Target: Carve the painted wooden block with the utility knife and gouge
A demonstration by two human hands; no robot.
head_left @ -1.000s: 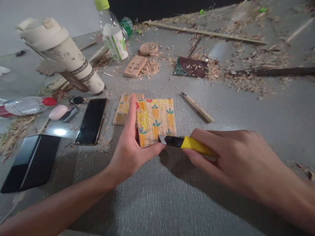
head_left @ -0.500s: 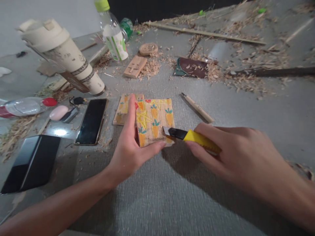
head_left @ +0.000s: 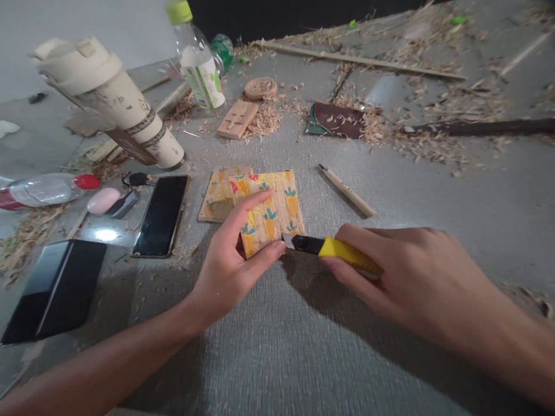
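Note:
My left hand (head_left: 236, 254) grips a square wooden piece (head_left: 281, 211) painted with orange carrots and yellow lines, thumb on its near edge and a finger bent over its face. My right hand (head_left: 407, 271) is closed round a yellow utility knife (head_left: 347, 255). Its blade lies at the near edge of the painted piece, close to my left thumb tip. A second painted wooden piece (head_left: 212, 199) lies on the table, partly hidden behind the held one. A wooden-handled tool (head_left: 347, 190) lies beyond the knife.
At the left are a phone (head_left: 160, 215), a black folded device (head_left: 56, 289), a red-capped bottle (head_left: 43, 189) and a cream tumbler (head_left: 125, 104). Farther back are a green-capped bottle (head_left: 202, 75), a carved wood block (head_left: 237, 118), a dark leather piece (head_left: 338, 120) and wood shavings.
The knife blade has moved left and toward me, to the near edge of the piece. My left finger has bent over the painted face, and the piece has tilted and shifted slightly left.

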